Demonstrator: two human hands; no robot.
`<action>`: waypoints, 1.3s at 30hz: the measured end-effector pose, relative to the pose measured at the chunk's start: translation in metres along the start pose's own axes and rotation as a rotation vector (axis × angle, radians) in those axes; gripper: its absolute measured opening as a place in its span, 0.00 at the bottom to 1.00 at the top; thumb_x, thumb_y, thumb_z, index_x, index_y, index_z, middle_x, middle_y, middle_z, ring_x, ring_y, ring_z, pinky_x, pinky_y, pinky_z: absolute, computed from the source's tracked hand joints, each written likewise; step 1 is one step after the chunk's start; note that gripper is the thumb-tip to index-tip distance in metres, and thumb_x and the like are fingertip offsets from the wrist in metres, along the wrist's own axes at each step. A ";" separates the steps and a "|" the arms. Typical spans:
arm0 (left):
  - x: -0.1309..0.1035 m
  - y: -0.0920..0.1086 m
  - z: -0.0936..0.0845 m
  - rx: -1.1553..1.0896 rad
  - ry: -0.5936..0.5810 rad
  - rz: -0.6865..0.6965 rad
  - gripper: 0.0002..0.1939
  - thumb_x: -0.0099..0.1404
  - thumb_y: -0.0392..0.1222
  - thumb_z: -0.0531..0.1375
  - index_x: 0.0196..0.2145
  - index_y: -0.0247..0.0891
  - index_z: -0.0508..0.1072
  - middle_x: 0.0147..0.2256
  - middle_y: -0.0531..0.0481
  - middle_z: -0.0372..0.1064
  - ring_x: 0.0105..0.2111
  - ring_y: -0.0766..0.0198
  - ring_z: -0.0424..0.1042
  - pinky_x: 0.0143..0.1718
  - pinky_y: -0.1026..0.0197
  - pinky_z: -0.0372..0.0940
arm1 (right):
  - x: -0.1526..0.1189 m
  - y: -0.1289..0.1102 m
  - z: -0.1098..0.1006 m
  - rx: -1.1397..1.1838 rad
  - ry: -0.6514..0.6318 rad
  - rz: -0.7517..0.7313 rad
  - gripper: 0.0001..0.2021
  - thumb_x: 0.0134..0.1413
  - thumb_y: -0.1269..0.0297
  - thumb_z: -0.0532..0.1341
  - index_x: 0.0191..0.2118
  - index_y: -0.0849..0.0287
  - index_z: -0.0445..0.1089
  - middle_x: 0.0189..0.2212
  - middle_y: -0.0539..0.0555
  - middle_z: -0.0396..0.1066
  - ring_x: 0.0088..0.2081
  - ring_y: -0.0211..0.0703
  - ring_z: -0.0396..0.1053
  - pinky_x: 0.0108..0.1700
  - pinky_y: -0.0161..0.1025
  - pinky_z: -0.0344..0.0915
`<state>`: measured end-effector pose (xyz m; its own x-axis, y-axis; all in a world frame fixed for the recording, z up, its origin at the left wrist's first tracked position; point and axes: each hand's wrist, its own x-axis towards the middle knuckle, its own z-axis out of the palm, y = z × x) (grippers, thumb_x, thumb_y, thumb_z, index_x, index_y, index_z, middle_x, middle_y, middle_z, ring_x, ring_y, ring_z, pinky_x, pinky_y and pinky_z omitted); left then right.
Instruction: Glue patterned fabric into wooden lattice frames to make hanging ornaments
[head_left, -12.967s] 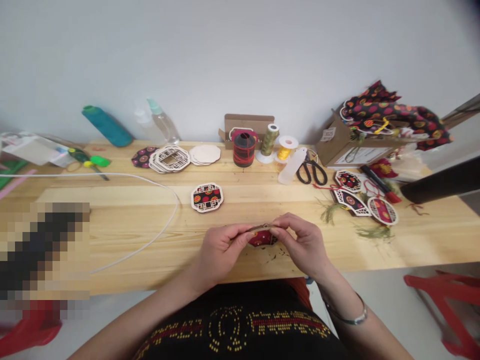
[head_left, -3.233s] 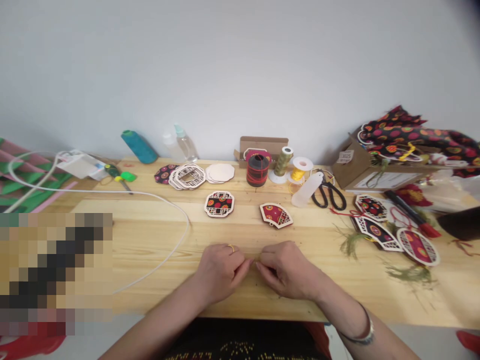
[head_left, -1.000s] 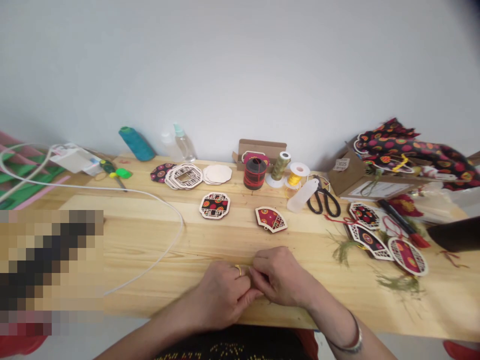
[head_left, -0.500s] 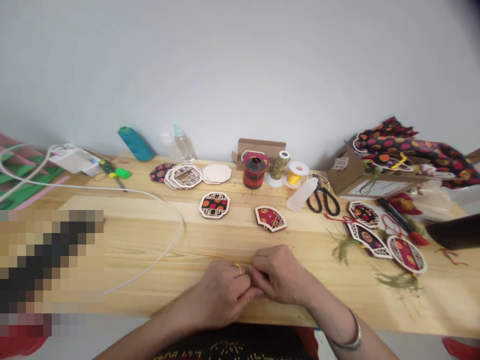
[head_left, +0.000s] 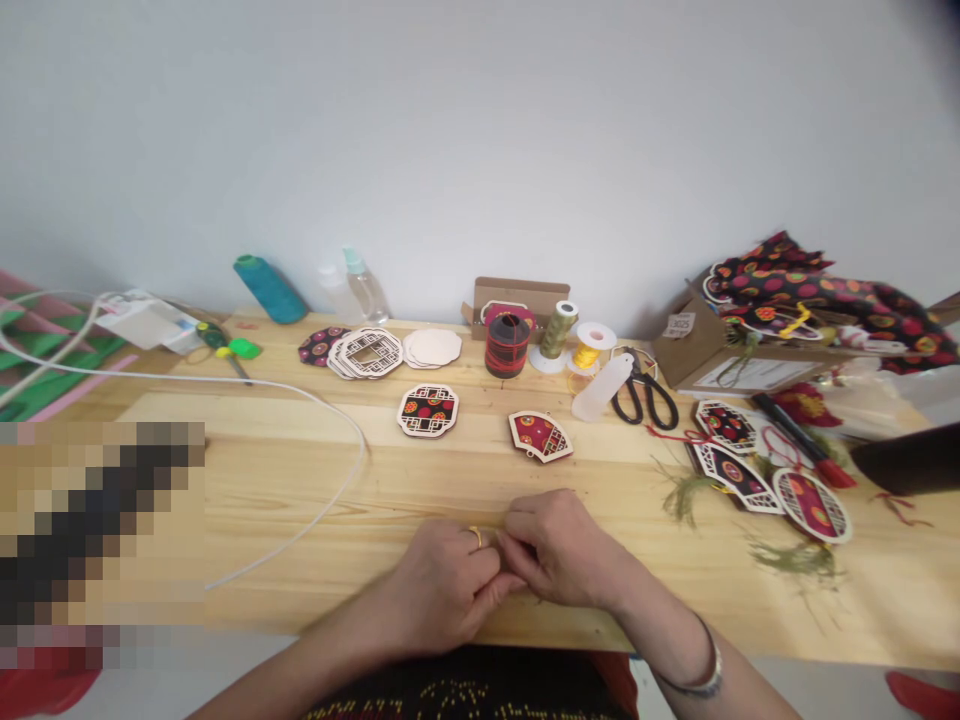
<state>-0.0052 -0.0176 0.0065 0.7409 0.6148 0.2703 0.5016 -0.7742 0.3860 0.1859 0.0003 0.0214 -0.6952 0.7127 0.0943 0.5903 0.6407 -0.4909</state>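
Observation:
My left hand (head_left: pixel 454 582) and my right hand (head_left: pixel 559 548) meet near the table's front edge, fingers curled and pinched together. Whatever is between the fingertips is hidden or too small to make out. A ring is on the left hand and a silver bracelet on the right wrist. Just beyond the hands lies a fan-shaped ornament (head_left: pixel 540 437) with red patterned fabric in a pale cut-out frame. To its left is an octagonal ornament (head_left: pixel 427 411) with dark floral fabric.
Behind are stacked frames (head_left: pixel 371 353), white blanks (head_left: pixel 433 348), red cord (head_left: pixel 507 346), green thread (head_left: pixel 557 330), a yellow spool (head_left: pixel 595 348), a whitish bottle (head_left: pixel 602 388) and scissors (head_left: pixel 646 395). Right are tasselled ornaments (head_left: pixel 814 506) and a fabric-filled cardboard box (head_left: pixel 679 350). A white cable (head_left: pixel 356 420) crosses the left side.
Both hands stay pinched together in nearly the same place. The view shifts very slightly; nothing on the table has visibly moved.

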 end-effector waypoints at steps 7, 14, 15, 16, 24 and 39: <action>0.000 -0.001 0.000 0.001 -0.006 -0.012 0.15 0.67 0.42 0.53 0.25 0.39 0.71 0.21 0.53 0.70 0.20 0.64 0.67 0.21 0.60 0.51 | 0.000 -0.001 0.000 0.005 0.010 0.006 0.11 0.55 0.69 0.55 0.22 0.60 0.63 0.21 0.49 0.67 0.23 0.33 0.59 0.26 0.34 0.47; 0.000 -0.001 0.000 -0.015 -0.017 -0.009 0.15 0.67 0.42 0.52 0.25 0.38 0.71 0.22 0.53 0.71 0.20 0.64 0.67 0.22 0.60 0.52 | -0.001 0.000 0.002 0.008 0.020 0.012 0.11 0.56 0.68 0.55 0.22 0.59 0.63 0.21 0.49 0.67 0.24 0.34 0.58 0.26 0.34 0.47; 0.000 -0.001 0.000 -0.016 -0.017 -0.011 0.15 0.67 0.42 0.52 0.25 0.38 0.71 0.22 0.53 0.71 0.20 0.64 0.67 0.22 0.60 0.51 | 0.000 0.000 0.002 0.009 0.020 0.014 0.11 0.56 0.68 0.55 0.22 0.59 0.63 0.21 0.49 0.67 0.24 0.34 0.58 0.26 0.34 0.48; 0.000 -0.001 0.000 -0.018 -0.017 -0.012 0.15 0.68 0.42 0.52 0.24 0.38 0.71 0.22 0.53 0.71 0.20 0.64 0.67 0.22 0.60 0.51 | 0.000 -0.001 0.002 0.013 0.020 0.015 0.11 0.56 0.68 0.55 0.22 0.59 0.63 0.21 0.49 0.67 0.23 0.34 0.58 0.26 0.34 0.48; -0.001 0.000 -0.001 0.022 0.024 -0.002 0.19 0.67 0.43 0.52 0.19 0.39 0.67 0.18 0.53 0.67 0.18 0.65 0.62 0.21 0.59 0.47 | 0.001 0.003 -0.018 -0.048 0.182 0.322 0.11 0.57 0.68 0.55 0.23 0.59 0.65 0.23 0.51 0.68 0.24 0.37 0.62 0.27 0.35 0.54; 0.001 -0.001 -0.007 -0.058 0.005 -0.001 0.20 0.69 0.45 0.51 0.20 0.38 0.67 0.18 0.54 0.66 0.19 0.67 0.62 0.23 0.60 0.48 | 0.040 0.041 -0.042 -0.219 0.115 0.402 0.37 0.47 0.57 0.62 0.62 0.69 0.56 0.55 0.66 0.64 0.57 0.60 0.55 0.58 0.55 0.56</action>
<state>-0.0078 -0.0151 0.0123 0.7386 0.6160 0.2740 0.4751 -0.7640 0.4366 0.1993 0.0674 0.0419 -0.3512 0.9357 0.0351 0.8845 0.3438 -0.3153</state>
